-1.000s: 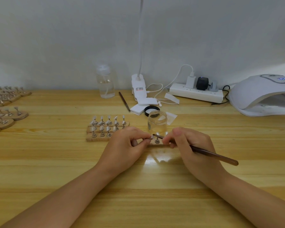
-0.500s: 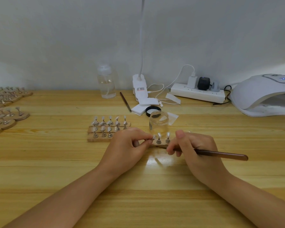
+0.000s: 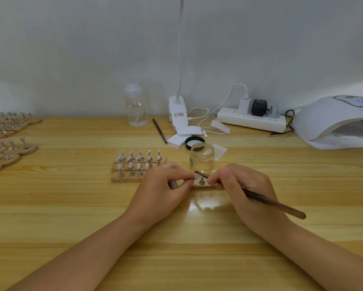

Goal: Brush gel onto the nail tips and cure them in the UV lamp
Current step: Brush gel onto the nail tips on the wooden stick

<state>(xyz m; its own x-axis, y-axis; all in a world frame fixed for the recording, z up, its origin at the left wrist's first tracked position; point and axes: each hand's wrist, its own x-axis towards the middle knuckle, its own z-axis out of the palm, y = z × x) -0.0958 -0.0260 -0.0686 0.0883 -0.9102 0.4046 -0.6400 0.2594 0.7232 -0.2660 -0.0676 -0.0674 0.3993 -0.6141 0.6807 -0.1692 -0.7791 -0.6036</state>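
left hand (image 3: 162,189) pinching a nail tip (image 3: 196,176) on its stand, right hand (image 3: 244,189) gripping brush (image 3: 268,201) whose tip meets it, open jar (image 3: 202,158) just behind, uv lamp (image 3: 335,122) far right and cut off, wooden strip (image 3: 203,185) mostly hidden by fingers

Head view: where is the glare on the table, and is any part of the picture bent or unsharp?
Head view: a bright glare patch lies on the wooden table just in front of the two hands; the wide lens bows the table's far edge; the stands at the left edge look soft; the nail tip between the fingers is too small to see sharply.
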